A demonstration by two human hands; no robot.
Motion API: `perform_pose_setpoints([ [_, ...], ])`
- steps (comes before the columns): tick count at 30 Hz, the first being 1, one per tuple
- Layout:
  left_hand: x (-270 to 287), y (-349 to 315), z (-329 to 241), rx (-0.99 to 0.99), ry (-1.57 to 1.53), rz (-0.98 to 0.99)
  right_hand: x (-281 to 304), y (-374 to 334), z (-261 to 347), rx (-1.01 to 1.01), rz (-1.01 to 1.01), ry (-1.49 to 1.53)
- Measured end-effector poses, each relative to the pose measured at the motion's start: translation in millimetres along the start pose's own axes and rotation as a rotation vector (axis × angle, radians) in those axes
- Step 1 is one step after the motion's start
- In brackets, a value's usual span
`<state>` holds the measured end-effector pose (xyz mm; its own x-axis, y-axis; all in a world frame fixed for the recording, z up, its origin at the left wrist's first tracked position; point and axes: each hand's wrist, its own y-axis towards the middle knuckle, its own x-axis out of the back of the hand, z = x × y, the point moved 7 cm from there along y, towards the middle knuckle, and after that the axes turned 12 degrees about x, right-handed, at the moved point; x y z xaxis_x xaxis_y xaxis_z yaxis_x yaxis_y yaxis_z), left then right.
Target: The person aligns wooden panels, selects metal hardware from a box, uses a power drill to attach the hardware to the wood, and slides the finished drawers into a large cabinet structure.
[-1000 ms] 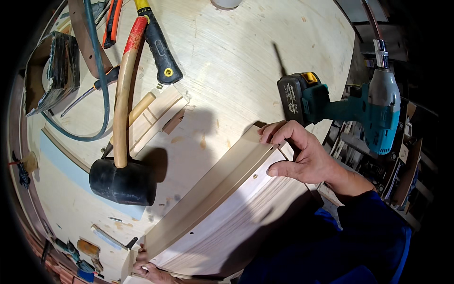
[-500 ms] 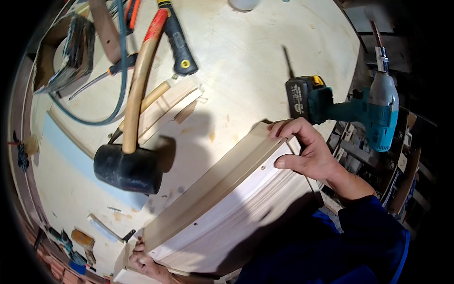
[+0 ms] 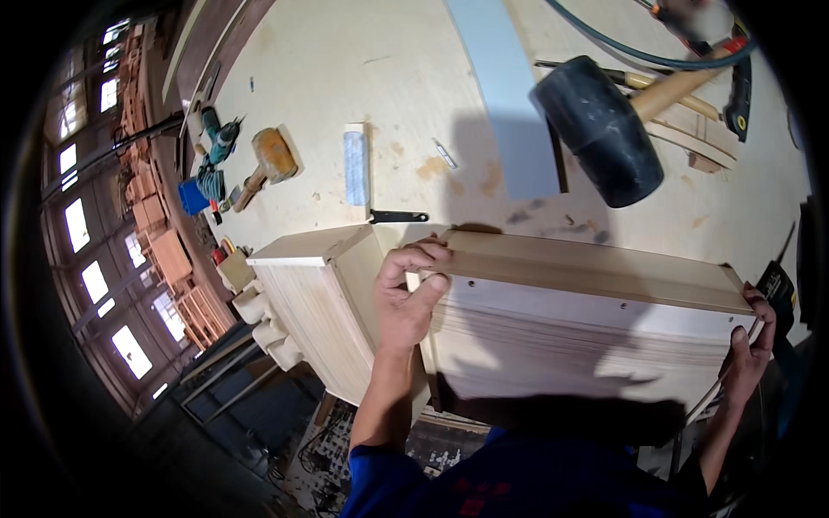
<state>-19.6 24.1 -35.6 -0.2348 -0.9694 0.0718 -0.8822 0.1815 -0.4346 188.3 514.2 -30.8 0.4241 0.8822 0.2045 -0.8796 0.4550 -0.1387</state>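
Observation:
A pale wooden drawer-like box (image 3: 570, 345) lies across in front of me, with small screw holes along the upper strip of its facing side. My left hand (image 3: 408, 298) is closed round its left end, fingers over the top edge and thumb on the facing side. At the opposite end, my right hand (image 3: 749, 354) grips the right corner the same way, its thumb pressed to the face. Just left of my left hand stands a second pale wooden box (image 3: 311, 293). The underside of the held box is hidden in shadow.
Beyond the box on the worktable (image 3: 389, 43) lie a black rubber mallet (image 3: 600, 129), a light-blue strip (image 3: 509, 104), a blue-and-wood block (image 3: 356, 164) and a flat black tool (image 3: 399, 217). A yellowish mallet (image 3: 275, 155) and a teal drill (image 3: 220, 138) lie far left.
My view has swung left, bringing the second box and the windows into sight. Both hands keep hold of the box ends; the left hand now shows fully.

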Motion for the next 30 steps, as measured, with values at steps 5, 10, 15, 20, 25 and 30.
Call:
perform_pose_setpoints([
  [5,8,-7,-6,0.069,0.033,-0.034,-8,3,-1,-0.001,-0.006,-0.014],
  [10,14,-9,-6,0.018,0.004,-0.014,-12,4,3,0.017,0.01,0.001],
  [15,-1,4,-12,0.046,-0.006,0.006,6,-2,12,0.058,0.019,-0.076],
  [20,13,-16,-4,0.015,0.114,-0.03,-21,12,22,0.055,0.021,-0.043],
  [25,3,-11,0,-0.025,-0.102,-0.018,-36,19,23,0.151,0.135,-0.016],
  [30,6,-8,-2,0.074,-0.149,-0.046,-30,13,30,0.207,0.108,-0.038],
])
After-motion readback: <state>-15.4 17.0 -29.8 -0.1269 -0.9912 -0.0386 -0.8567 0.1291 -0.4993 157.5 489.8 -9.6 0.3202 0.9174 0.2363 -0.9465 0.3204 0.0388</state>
